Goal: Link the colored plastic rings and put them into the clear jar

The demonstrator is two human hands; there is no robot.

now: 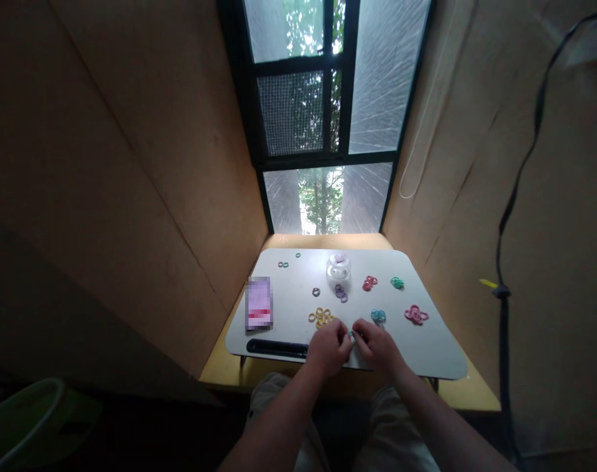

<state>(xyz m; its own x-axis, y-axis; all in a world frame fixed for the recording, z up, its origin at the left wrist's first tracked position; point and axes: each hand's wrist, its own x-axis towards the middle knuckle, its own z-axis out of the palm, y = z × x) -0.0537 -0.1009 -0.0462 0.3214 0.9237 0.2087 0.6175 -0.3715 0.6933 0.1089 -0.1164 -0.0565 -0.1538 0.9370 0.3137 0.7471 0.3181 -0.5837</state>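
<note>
Hands first: the left hand (329, 347) and right hand (377, 346) are pinched narrow together at the near edge of the white rounded lap-desk surface (298, 308), both nipping a tiny teal plastic ring (350, 334) between the fingertips. It's too small to tell exactly how it's gripped, honestly.

My take on doing this bit well: keep the ring low over the surface so it doesn't bounce off if it slips, and pinch with the fingertips rather than squeezing hard, since these little loops look springy.

Just beyond the left knuckles sits a cluster of yellow rings (320, 317), and near the right hand a small blue ring bunch (377, 316). Further right is a pink ring cluster (415, 314). A black groove (277, 347) runs along the near left edge, with a blurred purple card (259, 303) above it.

Mid-surface there are purple rings (341, 293), red rings (369, 282) and a green bunch (397, 282). Behind those stands a clear round plastic container (338, 269), and a few stray teal rings (283, 265) lie at the far left corner. A window (327, 118) is at the back.
</note>
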